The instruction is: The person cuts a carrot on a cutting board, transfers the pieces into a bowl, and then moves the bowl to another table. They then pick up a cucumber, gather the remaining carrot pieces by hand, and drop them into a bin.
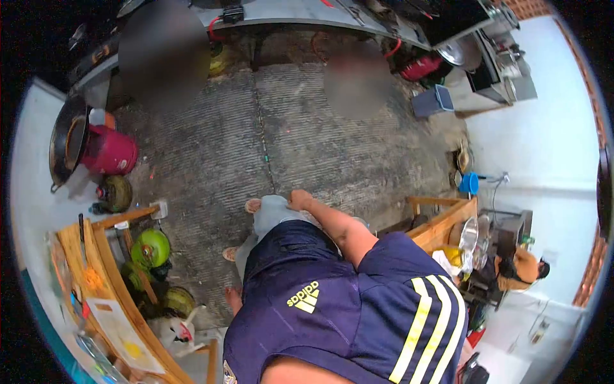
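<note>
Navy blue jersey [332, 320] with yellow stripes and a yellow logo filling the lower middle of the frame, seen from above. From its shoulder, a bare arm stretching up toward the centre, ending in the right hand [299, 200], resting on a pale grey bundle [272, 217] that looks like cloth or a sack, just below the middle of the picture. Fingers curled over the top of the bundle; whether truly gripping or only pressing, cannot tell. Left hand nowhere visible. Bare feet [231, 254] peeking out left of the bundle, on grooved grey concrete floor [307, 128].

At the left edge, a wooden worktop [105, 281] running diagonally, littered with papers and small items. Beneath and beside it, a bright green gas cylinder [151, 248] and a duller one lower down. Higher on the left, a red bucket [112, 152] beside a large dark wok [67, 141] leaning against the wall. At right of centre, a second wooden frame [444, 221] holding metal bowls [469, 235]. In the upper right, a small blue-grey bin [432, 101] on the floor and a red object [419, 67] near a long grey counter [307, 16] across the top. Two blurred patches along the upper part, contents unreadable.
</note>
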A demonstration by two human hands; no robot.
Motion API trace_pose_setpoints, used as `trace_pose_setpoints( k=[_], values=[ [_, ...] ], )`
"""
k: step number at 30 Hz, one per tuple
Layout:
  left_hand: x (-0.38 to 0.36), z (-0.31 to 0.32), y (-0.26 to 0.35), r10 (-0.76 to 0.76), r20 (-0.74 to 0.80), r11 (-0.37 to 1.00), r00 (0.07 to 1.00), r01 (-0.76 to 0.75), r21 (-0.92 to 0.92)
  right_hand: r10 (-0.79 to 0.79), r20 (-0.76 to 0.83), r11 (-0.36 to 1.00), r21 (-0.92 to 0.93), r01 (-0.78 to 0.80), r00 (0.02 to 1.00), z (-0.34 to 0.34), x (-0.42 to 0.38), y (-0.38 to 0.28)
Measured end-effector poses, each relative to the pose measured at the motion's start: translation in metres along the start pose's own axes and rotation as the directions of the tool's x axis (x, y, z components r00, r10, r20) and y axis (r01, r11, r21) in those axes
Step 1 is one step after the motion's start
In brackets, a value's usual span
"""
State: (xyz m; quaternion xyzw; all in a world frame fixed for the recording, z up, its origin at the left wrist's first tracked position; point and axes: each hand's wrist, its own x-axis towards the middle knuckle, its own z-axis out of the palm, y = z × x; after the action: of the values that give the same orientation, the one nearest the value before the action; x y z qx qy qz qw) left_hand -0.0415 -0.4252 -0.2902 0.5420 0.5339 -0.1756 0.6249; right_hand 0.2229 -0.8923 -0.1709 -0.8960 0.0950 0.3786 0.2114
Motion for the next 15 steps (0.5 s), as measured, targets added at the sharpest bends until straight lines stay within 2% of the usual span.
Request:
trace_pose_setpoints(
  k=[1, 2, 4, 5, 6, 7, 8, 9, 11, 14, 15],
  values=[
    [-0.001, -0.004, 0.004, 0.034, 0.006, 0.999, 0.999, -0.034, 0.008, 0.011, -0.05, 0.999, 0.044, -0.009, 0.999, -0.001, -0.003, 0.004],
    [0.002, -0.004, 0.01, 0.002, 0.065, 1.0, 0.998, -0.002, 0.007, 0.011, -0.097, 0.997, 0.076, -0.003, 0.995, -0.004, -0.004, 0.006],
    [-0.002, -0.012, 0.02, -0.041, 0.102, 0.996, 0.994, 0.049, -0.072, -0.037, -0.083, 0.998, 0.05, 0.041, 0.996, 0.006, 0.01, 0.022],
    [-0.02, 0.001, 0.045, 0.048, 0.031, 0.999, 0.998, -0.047, -0.028, -0.113, -0.217, 0.991, 0.043, 0.126, 0.97, 0.015, 0.013, 0.019],
    [-0.069, 0.032, 0.099, 0.135, -0.041, 0.99, 0.99, -0.134, 0.03, -0.151, -0.179, 0.989, -0.034, 0.147, 0.972, 0.019, 0.018, 0.014],
    [-0.008, 0.005, 0.066, 0.039, -0.001, 0.998, 0.999, -0.039, -0.039, -0.157, -0.052, 0.986, -0.066, 0.153, 0.986, 0.016, 0.022, 0.0],
    [-0.078, 0.03, 0.126, 0.183, -0.082, 0.982, 0.98, -0.177, 0.072, -0.256, 0.078, 0.929, -0.255, 0.267, 0.964, 0.017, 0.031, -0.015],
    [-0.05, 0.017, 0.108, 0.258, -0.081, 0.958, 0.963, -0.266, -0.11, -0.31, 0.092, 0.902, -0.287, 0.323, 0.946, 0.028, 0.045, -0.025],
    [-0.051, 0.006, 0.113, 0.296, -0.131, 0.913, 0.946, -0.321, -0.252, -0.312, 0.175, 0.865, -0.354, 0.356, 0.934, 0.025, 0.05, -0.09],
    [-0.103, -0.017, 0.164, 0.239, -0.291, 0.907, 0.926, -0.32, -0.275, -0.493, 0.093, 0.828, -0.254, 0.5, 0.865, 0.041, 0.073, -0.193],
    [-0.113, -0.031, 0.175, 0.231, -0.307, 0.897, 0.923, -0.324, -0.3, -0.601, -0.017, 0.79, -0.16, 0.592, 0.799, 0.049, 0.078, -0.229]
  ],
)
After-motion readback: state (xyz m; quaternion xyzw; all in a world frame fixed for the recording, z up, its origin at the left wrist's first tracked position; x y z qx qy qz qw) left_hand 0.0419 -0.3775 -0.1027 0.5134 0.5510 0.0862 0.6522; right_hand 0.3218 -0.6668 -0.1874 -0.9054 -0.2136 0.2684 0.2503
